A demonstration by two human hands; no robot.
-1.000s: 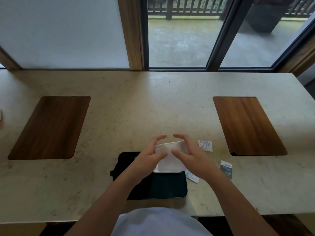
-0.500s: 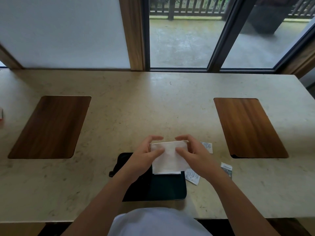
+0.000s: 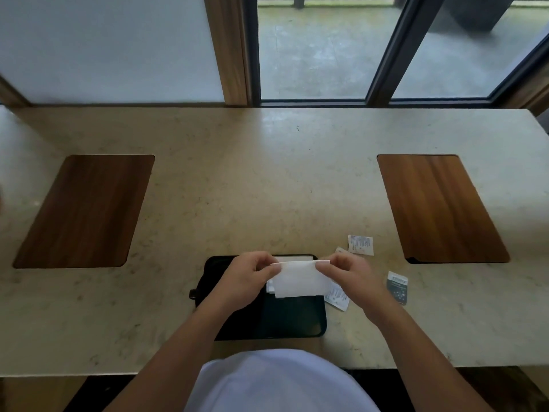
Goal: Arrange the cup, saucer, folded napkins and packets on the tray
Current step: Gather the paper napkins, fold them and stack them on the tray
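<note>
**Both hands pinching a white napkin over the black tray**

Left hand (image 3: 246,281) is pinching the left top corner of the napkin (image 3: 300,279) between thumb and curled fingers. Right hand (image 3: 350,275) is pinching the right top corner the same way. The napkin is being held flat between the two hands, hanging just above the far half of the tray (image 3: 294,319), its top edge folded over. A second white napkin (image 3: 295,258) is lying on the tray's far edge, mostly hidden behind the held one.

The tray is sitting on the stone counter (image 3: 267,188), close to the near edge. Packets are lying on the counter right of the tray: a white packet (image 3: 360,245) farthest out, a dark packet (image 3: 398,287) further right, a pale packet (image 3: 337,297) touching the tray's right edge, partly under the right wrist. Two wooden panels are lying in the counter, left panel (image 3: 86,209) and right panel (image 3: 436,206), well apart from the tray. Cup and saucer aren't showing.
</note>
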